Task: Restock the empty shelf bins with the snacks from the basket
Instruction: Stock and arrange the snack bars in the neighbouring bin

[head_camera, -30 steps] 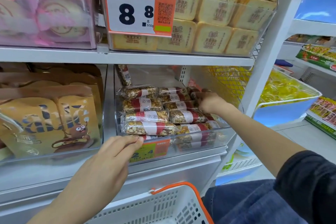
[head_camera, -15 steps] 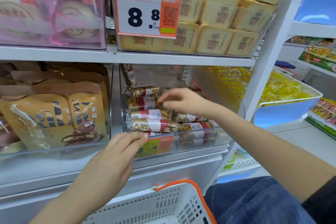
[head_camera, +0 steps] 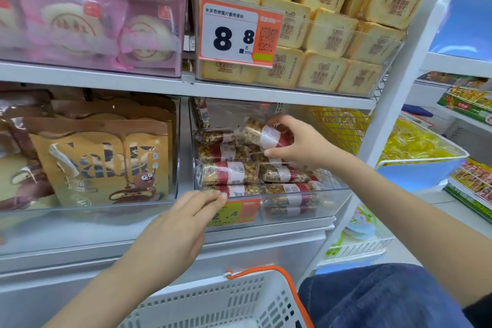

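Observation:
A clear shelf bin (head_camera: 330, 196) on the middle shelf holds several nut bars (head_camera: 226, 174) in clear wrappers with red and white labels, stacked in rows. My right hand (head_camera: 300, 144) is inside the bin, above the stack, gripping one nut bar (head_camera: 262, 134) tilted up off the pile. My left hand (head_camera: 173, 234) rests with its fingertips on the bin's front rim, beside the orange price tag (head_camera: 239, 212). The white basket (head_camera: 226, 303) with an orange handle sits below, at the bottom edge; its contents are out of sight.
Tan cookie bags (head_camera: 103, 165) fill the bin to the left. Above are pink pastry packs (head_camera: 87, 16) and toast slices (head_camera: 327, 32) behind an 8.8 price tag (head_camera: 237, 34). A white shelf post (head_camera: 399, 80) stands on the right, with a yellow-filled blue bin (head_camera: 418, 146) beyond it.
My right hand moved from the bin's right side to the middle and lifted one nut bar off the stack. My left hand stayed on the bin's front rim.

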The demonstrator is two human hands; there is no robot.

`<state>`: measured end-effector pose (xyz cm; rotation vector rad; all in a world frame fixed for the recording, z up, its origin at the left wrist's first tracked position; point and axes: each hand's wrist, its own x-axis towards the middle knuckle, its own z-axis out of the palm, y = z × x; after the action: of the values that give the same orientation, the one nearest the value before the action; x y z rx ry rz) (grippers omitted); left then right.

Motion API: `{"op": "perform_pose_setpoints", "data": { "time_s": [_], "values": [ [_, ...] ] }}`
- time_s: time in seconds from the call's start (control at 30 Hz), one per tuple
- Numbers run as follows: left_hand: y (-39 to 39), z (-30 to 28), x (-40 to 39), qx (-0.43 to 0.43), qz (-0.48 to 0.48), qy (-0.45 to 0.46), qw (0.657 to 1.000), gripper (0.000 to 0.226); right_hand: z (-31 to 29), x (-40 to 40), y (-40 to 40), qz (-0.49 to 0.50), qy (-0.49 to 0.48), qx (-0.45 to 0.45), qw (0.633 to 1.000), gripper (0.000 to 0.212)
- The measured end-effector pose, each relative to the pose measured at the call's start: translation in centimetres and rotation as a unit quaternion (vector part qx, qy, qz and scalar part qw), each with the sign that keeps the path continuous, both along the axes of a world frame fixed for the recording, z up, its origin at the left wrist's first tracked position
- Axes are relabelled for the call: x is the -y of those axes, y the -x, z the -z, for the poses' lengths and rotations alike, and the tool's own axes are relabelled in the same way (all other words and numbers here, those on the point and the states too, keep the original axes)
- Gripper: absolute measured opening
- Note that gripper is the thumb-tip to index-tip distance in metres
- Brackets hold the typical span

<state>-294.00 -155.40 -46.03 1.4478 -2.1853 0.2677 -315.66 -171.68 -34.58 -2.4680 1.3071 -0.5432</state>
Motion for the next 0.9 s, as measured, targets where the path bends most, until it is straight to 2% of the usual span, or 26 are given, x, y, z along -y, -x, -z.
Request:
{"op": "perform_pose_setpoints", "data": {
  "time_s": [0.1, 0.23, 0.3, 0.4, 0.47, 0.53, 0.6, 0.67, 0.73, 0.77, 0.83, 0.9],
  "values": [
    [0.1, 0.4, 0.3, -0.018, 0.003, -0.007, 1.000, 0.074, 0.4, -0.3, -0.3, -0.086, -0.020, -0.021, 0.996, 0.057],
    [0.0, 0.1, 0.1, -0.012, 0.010, -0.004, 1.000, 0.075, 3.4, -1.1, -3.8, -0.198, -0.050, -0.075, 0.976, 0.061],
    [-0.1, -0.2, -0.1, 0.003, 0.013, -0.001, 1.000, 0.076, 4.3, -1.1, -4.7, -0.208, -0.081, -0.089, 0.971, 0.060],
    [-0.2, -0.3, -0.1, 0.018, 0.011, -0.002, 1.000, 0.075, 4.2, -0.7, -4.3, -0.201, -0.137, -0.047, 0.969, 0.051],
    [-0.3, -0.2, 0.1, 0.016, 0.014, -0.002, 1.000, 0.074, 4.2, -0.6, -3.9, -0.209, -0.152, -0.057, 0.964, 0.054],
    [-0.3, -0.2, 0.1, 0.013, 0.018, -0.004, 1.000, 0.074, 4.2, -0.7, -3.8, -0.211, -0.136, -0.090, 0.964, 0.059],
    [-0.4, -0.3, 0.1, 0.013, 0.019, -0.004, 1.000, 0.074, 4.1, -0.7, -3.7, -0.205, -0.079, -0.074, 0.973, 0.057],
    [-0.3, -0.4, 0.0, 0.014, 0.018, -0.003, 1.000, 0.073, 3.3, -0.4, -2.8, -0.154, -0.027, 0.015, 0.988, 0.051],
    [-0.2, -0.4, 0.0, 0.014, 0.017, -0.001, 1.000, 0.072, 1.8, 0.4, -0.5, -0.055, -0.024, 0.108, 0.992, 0.049],
    [-0.2, -0.3, 0.0, 0.014, 0.016, 0.000, 1.000, 0.072, 1.1, 0.9, 1.1, -0.005, -0.017, 0.104, 0.994, 0.049],
    [-0.1, -0.2, 0.1, 0.013, 0.015, 0.001, 1.000, 0.072, 0.5, 2.6, 4.8, 0.084, 0.009, -0.019, 0.996, 0.060],
    [-0.2, -0.1, 0.1, 0.011, 0.015, 0.001, 1.000, 0.072, 0.7, 3.3, 7.6, 0.142, 0.003, -0.118, 0.983, 0.074]
  ]
}}
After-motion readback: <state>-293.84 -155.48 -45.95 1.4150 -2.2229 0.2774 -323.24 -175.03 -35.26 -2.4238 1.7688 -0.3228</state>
